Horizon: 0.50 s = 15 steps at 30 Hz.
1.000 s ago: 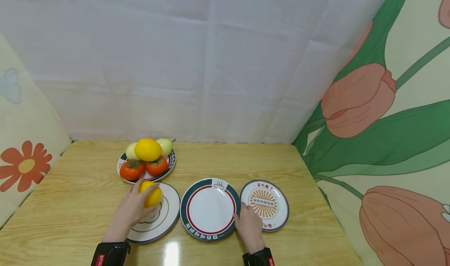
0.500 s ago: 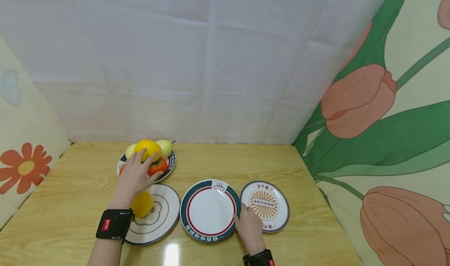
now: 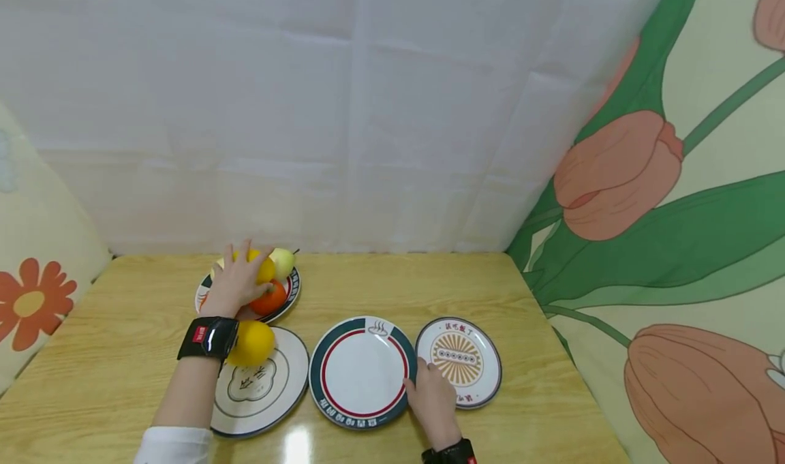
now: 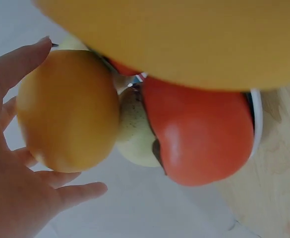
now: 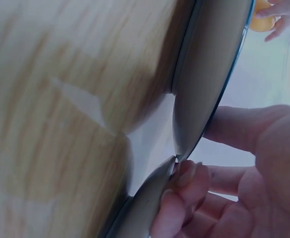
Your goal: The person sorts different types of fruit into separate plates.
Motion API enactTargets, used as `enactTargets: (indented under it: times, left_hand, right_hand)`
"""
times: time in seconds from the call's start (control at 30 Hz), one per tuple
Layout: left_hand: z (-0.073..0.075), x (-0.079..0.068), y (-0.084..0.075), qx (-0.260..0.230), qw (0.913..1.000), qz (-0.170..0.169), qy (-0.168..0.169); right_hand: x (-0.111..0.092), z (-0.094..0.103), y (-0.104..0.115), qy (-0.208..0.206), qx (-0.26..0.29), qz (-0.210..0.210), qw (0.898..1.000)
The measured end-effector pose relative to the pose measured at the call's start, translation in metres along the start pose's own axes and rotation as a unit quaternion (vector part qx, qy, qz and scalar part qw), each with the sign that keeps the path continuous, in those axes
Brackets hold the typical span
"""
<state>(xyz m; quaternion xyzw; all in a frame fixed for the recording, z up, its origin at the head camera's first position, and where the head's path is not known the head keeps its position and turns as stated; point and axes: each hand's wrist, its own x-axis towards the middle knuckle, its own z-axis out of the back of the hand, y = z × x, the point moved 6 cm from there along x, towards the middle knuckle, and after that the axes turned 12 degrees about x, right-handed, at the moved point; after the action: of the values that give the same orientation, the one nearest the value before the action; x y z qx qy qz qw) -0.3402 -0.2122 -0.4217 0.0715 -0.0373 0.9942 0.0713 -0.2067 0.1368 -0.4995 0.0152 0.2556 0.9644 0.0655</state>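
Note:
My left hand (image 3: 233, 283) reaches over the fruit plate (image 3: 296, 288), its fingers spread around a yellow fruit (image 4: 68, 111) on top of the pile. Thumb and fingers lie on either side of this fruit; a firm hold cannot be made out. Beside it are an orange-red persimmon (image 4: 199, 134) and pale pears (image 3: 283, 263). Below my left wrist, a second yellow fruit (image 3: 253, 345) sits on the white plate with line drawings (image 3: 270, 409). My right hand (image 3: 433, 403) pinches the rim of the green-rimmed plate (image 3: 364, 375), with its fingers beside the small plate's edge.
The small white plate with a brown sunburst (image 3: 458, 362) stands at the right, close against the green-rimmed one. Underneath is a wooden table (image 3: 527, 409). A white cloth (image 3: 343, 110) hangs behind it, and flower-printed cloths flank both sides.
My left hand has let go of the yellow fruit on the line-drawn plate and moved forward to the top yellow fruit on the pile. My right hand has stayed at the green-rimmed plate.

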Motion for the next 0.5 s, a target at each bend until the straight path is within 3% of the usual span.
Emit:
enactTargets:
  times: [0.5]
  left_hand:
    - [0.0050,-0.0081,0.0037,-0.029,0.9994,-0.008,-0.015]
  right_hand:
    - [0.0011,-0.0006,-0.0011,0.006,-0.006,-0.005,1.000]
